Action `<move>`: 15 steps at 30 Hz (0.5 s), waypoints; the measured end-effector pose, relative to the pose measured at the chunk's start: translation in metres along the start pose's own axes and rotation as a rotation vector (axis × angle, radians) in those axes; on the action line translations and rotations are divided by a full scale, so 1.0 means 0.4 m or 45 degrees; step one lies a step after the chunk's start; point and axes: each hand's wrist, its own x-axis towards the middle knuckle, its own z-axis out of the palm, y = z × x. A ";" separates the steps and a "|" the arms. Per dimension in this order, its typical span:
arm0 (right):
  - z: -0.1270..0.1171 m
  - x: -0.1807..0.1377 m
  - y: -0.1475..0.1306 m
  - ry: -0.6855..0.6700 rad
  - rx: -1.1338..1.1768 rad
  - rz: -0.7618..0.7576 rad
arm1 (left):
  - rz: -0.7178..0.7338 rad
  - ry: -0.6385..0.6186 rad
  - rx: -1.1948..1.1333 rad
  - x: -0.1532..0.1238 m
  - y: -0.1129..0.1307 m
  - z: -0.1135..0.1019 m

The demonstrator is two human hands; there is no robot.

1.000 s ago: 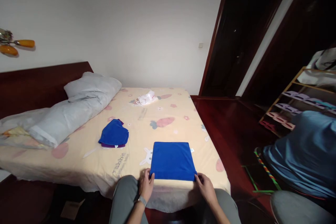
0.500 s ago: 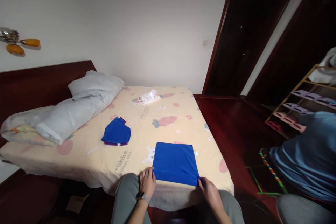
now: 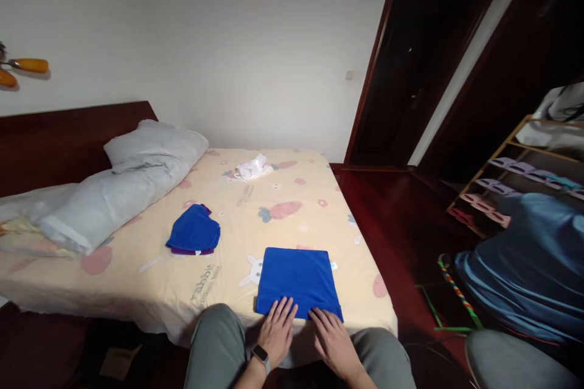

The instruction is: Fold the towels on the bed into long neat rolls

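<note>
Both hands flat on the folded blue towel (image 3: 297,280), at its near edge, which sits at the near edge of the bed (image 3: 137,282). Left hand (image 3: 277,332): palm down, fingers straight and slightly spread, fingertips on the cloth, gripping nothing. Right hand (image 3: 331,338): same, palm down, fingers extended and a little apart, tips on the towel's near right part. Smartwatch (image 3: 260,357) on the left wrist.

The towel lies square and flat on the cartoon-print sheet. A small pile of folded cloths (image 3: 193,236), blue over purple, sits further back and to the left, well apart. White plastic bag (image 3: 251,168) at the far end of the bed; contents not visible. Grey pillows (image 3: 114,185) along the headboard side.

Right: a wooden shoe rack (image 3: 520,176) holding slippers on its shelves, a white bag on top. Another person in a blue top (image 3: 529,267) sits at the right edge.
</note>
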 end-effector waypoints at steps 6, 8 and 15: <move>0.005 -0.026 0.071 -0.103 0.026 0.173 | 0.037 -0.279 -0.168 0.010 -0.061 -0.018; -0.003 -0.038 0.101 -0.121 0.052 0.204 | 0.059 -0.417 -0.170 0.006 -0.106 -0.028; -0.017 -0.041 0.130 -0.076 0.292 0.408 | -0.208 -0.307 -0.269 -0.041 -0.227 -0.077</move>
